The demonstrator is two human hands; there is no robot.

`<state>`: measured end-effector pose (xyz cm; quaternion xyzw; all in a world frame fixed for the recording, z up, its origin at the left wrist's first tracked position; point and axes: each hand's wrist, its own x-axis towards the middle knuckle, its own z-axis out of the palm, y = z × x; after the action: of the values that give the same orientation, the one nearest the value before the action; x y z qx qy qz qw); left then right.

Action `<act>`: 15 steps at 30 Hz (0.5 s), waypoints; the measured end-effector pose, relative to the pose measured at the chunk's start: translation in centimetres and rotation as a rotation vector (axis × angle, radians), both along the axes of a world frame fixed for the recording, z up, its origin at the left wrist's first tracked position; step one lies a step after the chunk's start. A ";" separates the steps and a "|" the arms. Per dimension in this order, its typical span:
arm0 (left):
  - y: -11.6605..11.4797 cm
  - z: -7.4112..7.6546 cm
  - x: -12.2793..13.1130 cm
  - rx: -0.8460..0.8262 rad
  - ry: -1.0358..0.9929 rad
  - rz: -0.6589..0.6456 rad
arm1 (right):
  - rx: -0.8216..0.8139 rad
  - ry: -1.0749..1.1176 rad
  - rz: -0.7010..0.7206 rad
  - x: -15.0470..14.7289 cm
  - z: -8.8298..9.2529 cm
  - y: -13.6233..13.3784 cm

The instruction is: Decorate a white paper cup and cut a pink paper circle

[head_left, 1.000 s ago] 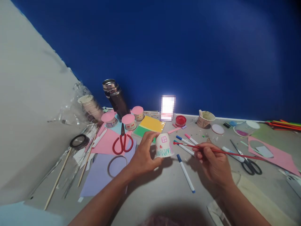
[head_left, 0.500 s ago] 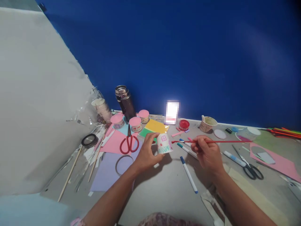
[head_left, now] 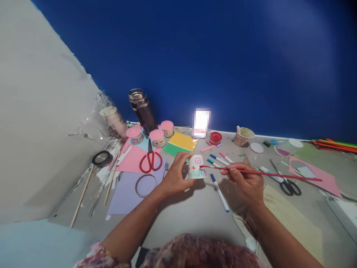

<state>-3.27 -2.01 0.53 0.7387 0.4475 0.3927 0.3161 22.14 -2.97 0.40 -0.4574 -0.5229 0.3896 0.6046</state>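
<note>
My left hand [head_left: 177, 174] is closed around the left side of a small white paper cup [head_left: 196, 167], held upside down just over the table. A pink window, a small red flower and green grass are drawn on its side. Between the fingers and thumb of my right hand [head_left: 247, 183] is a long red paintbrush [head_left: 275, 173], its handle pointing right. The brush's red tip meets the cup's side just below the window. Beyond the hands, an open pot of red paint [head_left: 215, 138] stands near the wall.
Several capped markers, such as a blue-capped marker [head_left: 220, 193], lie around the cup. Red-handled scissors [head_left: 150, 162] and a tape ring [head_left: 146, 185] rest on coloured paper at left. Pink-topped cups [head_left: 157, 138] stand by a dark flask [head_left: 144, 114]. Black-handled scissors [head_left: 290, 187] lie at right.
The paintbrush tip has moved left from beside the cup onto its side, and my right hand has shifted slightly. My left hand keeps its hold on the cup. The camera view has shifted.
</note>
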 end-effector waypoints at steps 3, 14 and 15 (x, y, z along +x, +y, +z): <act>0.0 0.1 0.1 -0.006 0.009 -0.006 | 0.019 -0.036 -0.016 0.2 0.2 0.0; 0.0 0.0 0.1 -0.034 -0.004 -0.013 | 0.048 -0.166 -0.008 0.2 1.1 0.1; 0.0 0.0 0.1 -0.036 -0.003 -0.008 | 0.049 -0.164 -0.022 0.2 1.2 0.1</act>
<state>-3.13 -1.96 0.51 0.7341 0.4511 0.3842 0.3317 22.35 -2.86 1.62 -0.4786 -0.5751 0.3314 0.5748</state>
